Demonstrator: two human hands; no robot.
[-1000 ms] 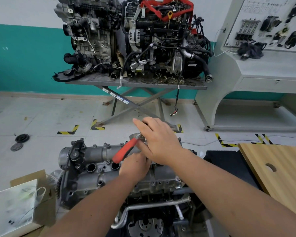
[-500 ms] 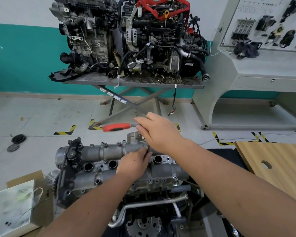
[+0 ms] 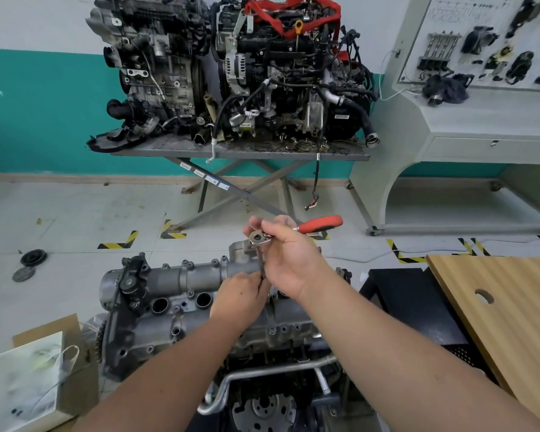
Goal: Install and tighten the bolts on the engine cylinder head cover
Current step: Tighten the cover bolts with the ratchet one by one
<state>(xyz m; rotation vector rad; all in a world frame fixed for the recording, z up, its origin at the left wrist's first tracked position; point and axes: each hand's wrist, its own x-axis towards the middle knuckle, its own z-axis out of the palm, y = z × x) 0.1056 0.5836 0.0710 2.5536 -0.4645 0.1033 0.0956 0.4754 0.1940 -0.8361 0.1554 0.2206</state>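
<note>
Cylinder head cover [image 3: 181,277] sits on the engine, low centre: rigid cast metal, won't flex. Our left hand [image 3: 240,299] pinches the extension bar's foot at a mid-cover bolt. Right hand [image 3: 289,257] curls round the ratchet [image 3: 293,230] head, red handle pointing right. We'd grip the handle for torque.
</note>
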